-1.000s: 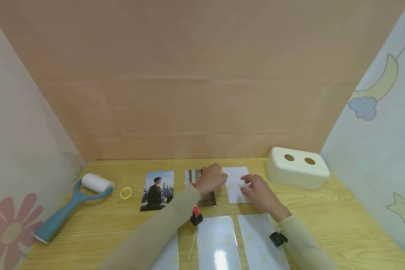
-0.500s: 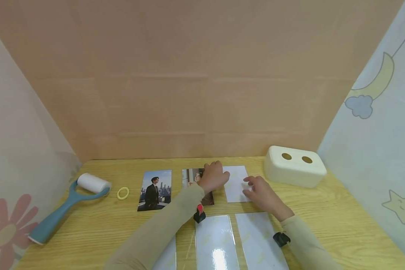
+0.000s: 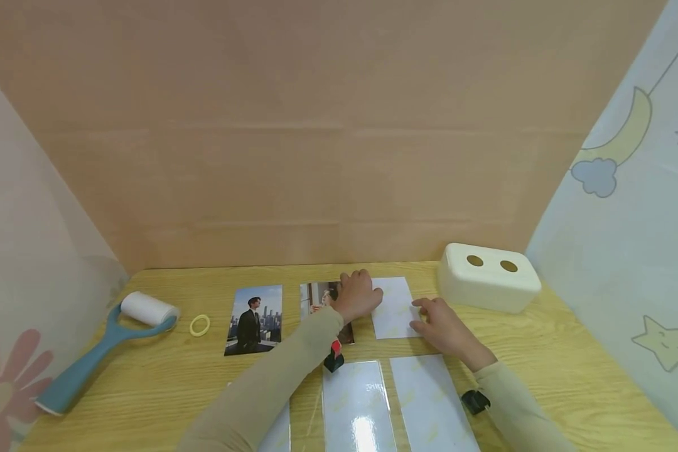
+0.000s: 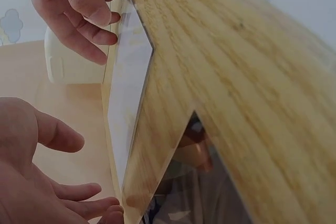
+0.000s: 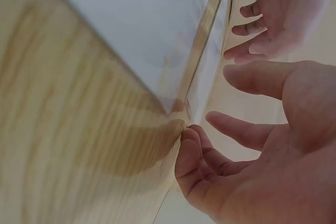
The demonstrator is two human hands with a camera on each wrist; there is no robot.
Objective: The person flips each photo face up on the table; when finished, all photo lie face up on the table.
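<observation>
Flanking card on tabletop, L hand & R hand had thumb & fingers apart; photo lay nr L hand.

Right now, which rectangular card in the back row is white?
The rightmost rectangular white card, between the left hand and right hand; the other two show colour photographs.

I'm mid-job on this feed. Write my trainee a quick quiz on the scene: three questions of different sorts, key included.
1. Which of these lies nearest the yellow ring?
A) the glossy front sheet
B) the blue-handled lint roller
C) the crescent moon picture
2. True or false: in the head view, the left hand partly hides a photo print.
3. How many round holes show in the white box?

Key:
1. B
2. True
3. Two
</observation>
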